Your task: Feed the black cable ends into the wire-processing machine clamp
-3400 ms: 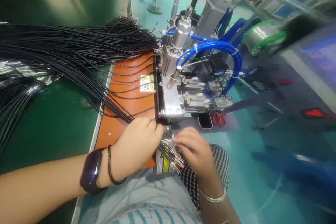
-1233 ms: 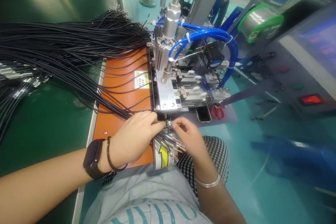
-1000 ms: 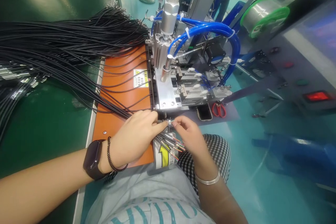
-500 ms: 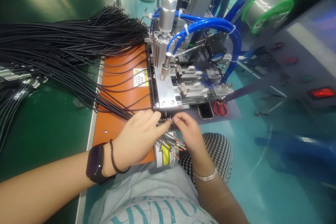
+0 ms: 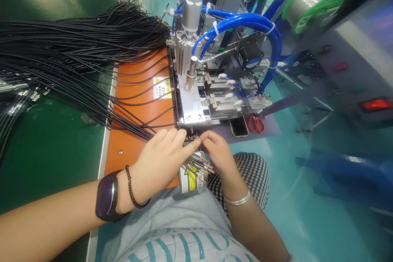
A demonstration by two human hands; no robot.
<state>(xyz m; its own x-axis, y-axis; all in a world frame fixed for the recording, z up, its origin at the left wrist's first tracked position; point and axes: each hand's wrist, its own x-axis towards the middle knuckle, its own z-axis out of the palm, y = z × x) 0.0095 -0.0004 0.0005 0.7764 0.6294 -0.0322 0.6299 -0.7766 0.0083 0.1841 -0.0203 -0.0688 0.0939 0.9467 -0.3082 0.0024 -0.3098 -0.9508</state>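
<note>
My left hand (image 5: 164, 153) is closed around a bundle of black cables (image 5: 132, 126), palm down over the front of the orange plate (image 5: 129, 143). Below its fingers stick out the stripped cable ends (image 5: 201, 165), with thin coloured wires. My right hand (image 5: 217, 151) pinches at the tip of my left index finger, beside the machine's front edge. A small wire end shows at the pinch, but most of it is hidden by the fingertips. Several single black cables run across the plate into the clamp strip of the machine (image 5: 195, 108).
A large heap of black cables (image 5: 76, 45) lies at the left and back. Blue air hoses (image 5: 251, 20) arch over the machine. A phone (image 5: 239, 127) and red-handled scissors (image 5: 256, 123) lie to its right. A green-rimmed solder spool (image 5: 307, 6) and a control box (image 5: 353, 69) stand at the right.
The fingertips of both hands have come closer together at the wire end. The whole view has shifted slightly; the bundle stays in my left hand.
</note>
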